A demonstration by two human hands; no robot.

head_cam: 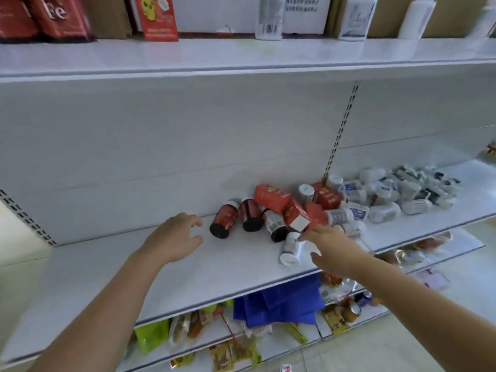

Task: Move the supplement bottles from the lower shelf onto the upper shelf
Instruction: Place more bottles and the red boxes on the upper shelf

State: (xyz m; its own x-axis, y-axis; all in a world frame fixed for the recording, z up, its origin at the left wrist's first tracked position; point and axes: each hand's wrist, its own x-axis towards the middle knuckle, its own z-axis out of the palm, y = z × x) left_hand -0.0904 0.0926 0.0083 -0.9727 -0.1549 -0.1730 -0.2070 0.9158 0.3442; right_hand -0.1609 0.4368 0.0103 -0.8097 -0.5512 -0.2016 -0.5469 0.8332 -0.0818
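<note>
Left hand [174,237] spread open above lower shelf [107,264], empty, beside dark bottle [224,218]. Right hand [330,251] open, fingers either side of toppled white bottle [291,249]; can't tell if touching.

Shop aisle. White metal shelving [241,68], slotted uprights [341,130], 3 tiers in view. Stock: loose bottles [224,218] and red boxes [271,197] mid-tier, snack packets [153,336] below, cartons [241,12] above.

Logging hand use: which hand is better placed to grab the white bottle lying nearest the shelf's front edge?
The right hand: its fingers and thumb flank the white bottle, apparently touching it. The left hand hovers open farther off, beside the dark red bottle.
</note>
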